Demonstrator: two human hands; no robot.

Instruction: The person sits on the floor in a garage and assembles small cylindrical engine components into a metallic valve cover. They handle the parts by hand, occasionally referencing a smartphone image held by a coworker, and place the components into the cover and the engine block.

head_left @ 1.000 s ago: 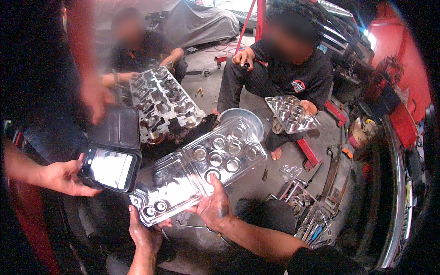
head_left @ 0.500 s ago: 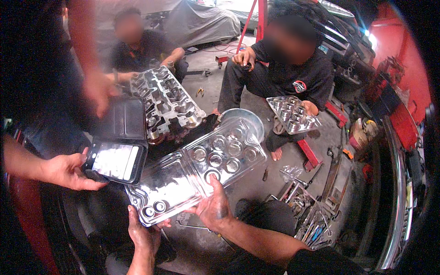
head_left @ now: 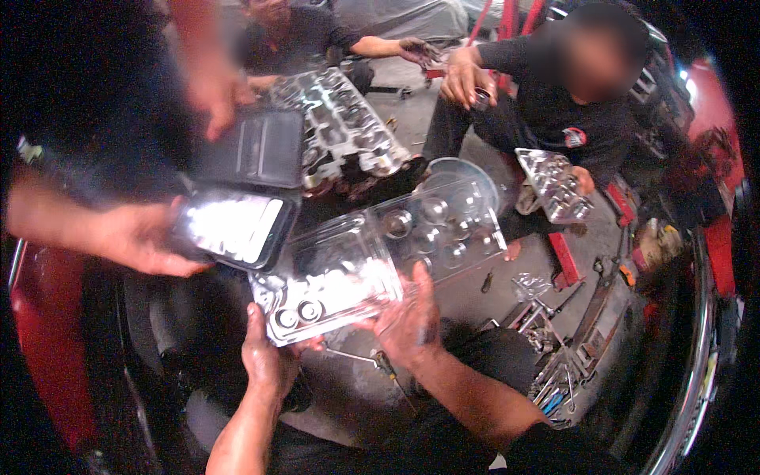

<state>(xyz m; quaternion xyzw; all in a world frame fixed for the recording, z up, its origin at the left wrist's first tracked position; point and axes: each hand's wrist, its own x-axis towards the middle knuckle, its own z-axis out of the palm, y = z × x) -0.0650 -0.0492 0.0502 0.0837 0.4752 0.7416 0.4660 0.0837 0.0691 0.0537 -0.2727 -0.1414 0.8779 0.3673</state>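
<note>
Clear plastic, moulded into rows of round pockets, is what I have between my hands: a long blister tray (head_left: 372, 257) held out in front of me, tilted so its far end rises toward the right. My left hand (head_left: 265, 360) is closed on the near corner of the tray, fingers curled up around the edge where two small round metal pieces (head_left: 297, 314) sit in their pockets. My right hand (head_left: 404, 317) is spread open, fingers splayed flat against the underside and near edge of the tray about halfway along, supporting rather than pinching it. The two hands are apart, one at the corner and one at the middle, both in contact with the tray.

Just to the left of the tray, another person's hand (head_left: 138, 237) holds a phone (head_left: 233, 228) with a bright glaring screen, its edge almost meeting the tray's upper left corner. Above that sits a dark flat case (head_left: 257, 146), and beyond it a metal cylinder head (head_left: 348, 134) rests on the ground. Past the far end of my tray is a clear round bowl (head_left: 467, 174). A seated person in dark clothes at upper right holds a second, smaller pocketed tray (head_left: 554, 186). Loose hand tools (head_left: 554, 372) lie scattered on the floor to my right.
</note>
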